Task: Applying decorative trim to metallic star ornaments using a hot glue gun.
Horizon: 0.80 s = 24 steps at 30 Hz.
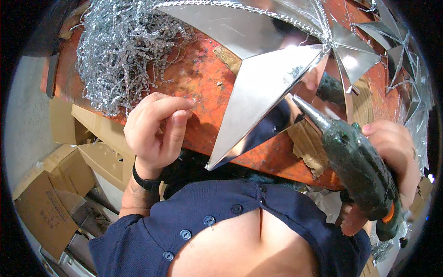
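Note:
A large faceted silver star point(272, 85) lies on the orange-red table, its mirror-like points spread and silver braided trim point(244, 8) running along its upper ridges. My right hand point(397, 152) grips a dark, worn hot glue gun point(357, 161). The gun's metal nozzle points up and left, close to the star's lower ridge; whether it touches is unclear. Left of the star, my left hand point(154, 129) hovers near the table edge with fingers curled and thumb against the index finger. Anything pinched there is too small to name.
A tangled heap of silver trim point(124, 51) covers the table's far left. Brown cardboard scraps point(307, 145) lie under and beside the star. Another silver star point(392, 44) sits at the far right. Cardboard boxes point(46, 207) stand below the table point(198, 69) on the left.

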Each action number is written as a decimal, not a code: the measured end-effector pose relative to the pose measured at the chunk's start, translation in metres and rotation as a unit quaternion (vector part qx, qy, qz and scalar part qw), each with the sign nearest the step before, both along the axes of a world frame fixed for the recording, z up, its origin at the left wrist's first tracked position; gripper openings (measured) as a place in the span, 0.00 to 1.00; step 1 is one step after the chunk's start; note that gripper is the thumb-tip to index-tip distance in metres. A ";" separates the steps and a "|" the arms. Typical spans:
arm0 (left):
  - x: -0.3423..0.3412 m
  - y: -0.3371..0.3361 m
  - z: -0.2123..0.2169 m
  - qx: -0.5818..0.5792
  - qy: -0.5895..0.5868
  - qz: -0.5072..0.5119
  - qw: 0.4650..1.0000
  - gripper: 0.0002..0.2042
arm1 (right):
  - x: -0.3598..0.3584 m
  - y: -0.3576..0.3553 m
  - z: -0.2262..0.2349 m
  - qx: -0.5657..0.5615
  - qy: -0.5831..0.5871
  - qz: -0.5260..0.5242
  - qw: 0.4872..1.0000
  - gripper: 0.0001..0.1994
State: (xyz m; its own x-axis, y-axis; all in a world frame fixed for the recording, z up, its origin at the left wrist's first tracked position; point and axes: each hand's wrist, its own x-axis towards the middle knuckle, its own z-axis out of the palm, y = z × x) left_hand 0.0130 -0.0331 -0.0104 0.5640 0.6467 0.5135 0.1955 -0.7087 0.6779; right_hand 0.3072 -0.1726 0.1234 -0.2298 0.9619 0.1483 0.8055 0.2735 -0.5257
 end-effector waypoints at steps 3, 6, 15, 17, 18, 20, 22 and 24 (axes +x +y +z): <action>-0.003 -0.001 -0.001 -0.005 0.006 0.005 1.000 0.04 | 0.001 -0.003 -0.010 0.023 0.007 -0.006 1.000 0.49; -0.002 0.000 -0.002 0.001 -0.001 0.003 1.000 0.04 | 0.019 -0.007 -0.009 -0.019 -0.021 0.032 0.999 0.47; -0.002 0.001 -0.002 0.007 -0.005 -0.006 1.000 0.04 | -0.007 -0.003 -0.013 0.005 0.034 -0.029 0.999 0.48; -0.001 0.001 -0.003 0.009 -0.010 -0.004 1.000 0.04 | -0.010 -0.004 -0.014 0.003 0.039 -0.032 0.999 0.49; -0.001 0.001 -0.003 0.010 -0.016 -0.004 1.000 0.04 | -0.011 -0.005 -0.013 0.000 0.042 -0.037 0.998 0.50; -0.001 0.001 -0.002 0.009 -0.014 -0.004 1.000 0.04 | 0.000 -0.004 -0.014 -0.006 0.036 -0.003 0.999 0.50; 0.000 0.000 -0.002 0.008 -0.013 -0.007 1.000 0.04 | 0.002 -0.005 -0.015 -0.012 0.030 0.028 0.999 0.50; 0.001 0.000 -0.002 0.005 -0.018 -0.007 1.000 0.05 | -0.004 -0.006 -0.014 -0.013 0.020 0.008 1.000 0.50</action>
